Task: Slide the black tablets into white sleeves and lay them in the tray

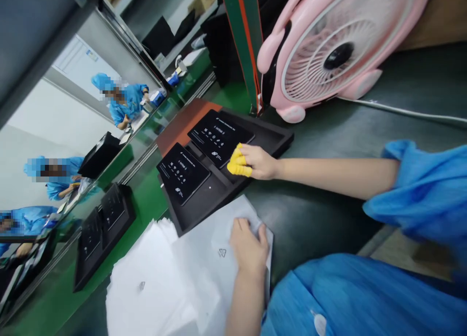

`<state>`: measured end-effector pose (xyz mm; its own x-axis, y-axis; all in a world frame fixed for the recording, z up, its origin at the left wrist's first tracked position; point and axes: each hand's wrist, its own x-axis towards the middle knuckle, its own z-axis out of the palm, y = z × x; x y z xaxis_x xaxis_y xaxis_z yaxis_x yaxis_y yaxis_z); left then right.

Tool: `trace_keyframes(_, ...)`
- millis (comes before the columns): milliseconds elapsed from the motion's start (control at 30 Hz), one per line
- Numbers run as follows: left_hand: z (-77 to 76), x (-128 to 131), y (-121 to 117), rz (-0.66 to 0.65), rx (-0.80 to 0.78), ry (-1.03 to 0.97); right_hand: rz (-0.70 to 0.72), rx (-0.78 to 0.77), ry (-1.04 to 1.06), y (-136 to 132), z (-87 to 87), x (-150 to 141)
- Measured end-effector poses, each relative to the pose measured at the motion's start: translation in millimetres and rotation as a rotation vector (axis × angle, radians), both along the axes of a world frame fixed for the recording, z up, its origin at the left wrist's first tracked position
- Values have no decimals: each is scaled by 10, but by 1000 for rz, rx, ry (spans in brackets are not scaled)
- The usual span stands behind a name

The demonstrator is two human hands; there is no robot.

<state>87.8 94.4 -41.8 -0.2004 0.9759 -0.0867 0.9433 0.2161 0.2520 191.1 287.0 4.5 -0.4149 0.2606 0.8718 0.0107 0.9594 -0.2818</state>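
Observation:
My left hand (pixel 248 243) rests on the top translucent white plastic bag (pixel 204 253), its thumb apart from the bent fingers. This bag overlaps a pile of similar white bags (pixel 146 277). My right hand (pixel 255 162) has yellow finger coverings, and its fingers are curled together at the near edge of a black tray (pixel 204 209). Whether they pinch anything is hidden. Two flat black tablet-like devices with white print lie in the tray: the farther-right device (pixel 219 136) is closest to my right hand, the left device (pixel 182 173) lies beyond the divider.
A pink fan (pixel 339 54) stands at upper right, its white cable (pixel 408 111) running across the dark table. A second black tray (pixel 104 229) with devices sits on the green line at left. Several people in blue work opposite. A green post (pixel 242 39) rises beside the fan.

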Motion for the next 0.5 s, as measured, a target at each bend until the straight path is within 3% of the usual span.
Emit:
trace_keyframes(167, -255, -194, 80, 56, 10, -71, -270, -153, -300, 1089, 465, -520)
trace_keyframes(300, -409, -253, 64, 87, 12, -101, -384, -225, -417, 1831, 557, -1044)
trace_keyframes(400, -407, -207, 49, 103, 11, -130, -457, -275, -526, 2118, 527, -1281)
trace_keyframes(500, -247, -174, 87, 88, -68, -185, -482, -301, -625, 2181, 611, -1350)
